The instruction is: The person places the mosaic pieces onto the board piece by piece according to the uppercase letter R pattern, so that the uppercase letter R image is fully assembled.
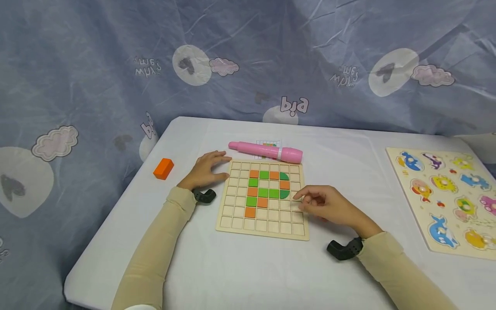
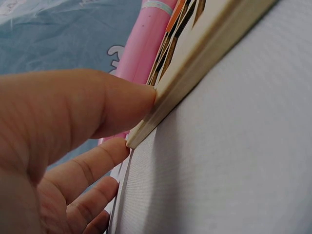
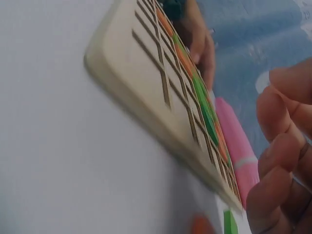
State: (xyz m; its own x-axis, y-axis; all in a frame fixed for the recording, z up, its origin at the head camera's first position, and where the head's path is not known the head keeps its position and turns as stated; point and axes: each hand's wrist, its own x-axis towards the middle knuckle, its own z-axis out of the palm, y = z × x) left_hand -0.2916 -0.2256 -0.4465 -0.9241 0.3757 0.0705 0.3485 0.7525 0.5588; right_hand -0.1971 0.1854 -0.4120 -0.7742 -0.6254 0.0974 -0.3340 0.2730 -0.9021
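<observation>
A pale wooden grid board [image 1: 263,226] lies on the white table, its cells partly filled with orange, green and rounded dark green tiles [image 1: 284,194]. At its upper left edge rests my left hand [image 1: 207,169]; in the left wrist view the thumb [image 2: 122,105] and a fingertip touch the board's rim. My right hand [image 1: 327,204] hovers at the right edge, fingers bent and nothing visible between them. Low in the right wrist view, beyond the board, are a green block [image 3: 230,223] and a blurred orange piece [image 3: 201,224]; the hand hides them in the head view.
Behind the board lies a pink pen-like stick [image 1: 265,150], partly covering a printed grid card [image 1: 271,143]. An orange block [image 1: 163,168] sits at the left. An animal knob puzzle [image 1: 430,239] occupies the right side, and a patterned curtain [image 1: 240,26] hangs behind the table.
</observation>
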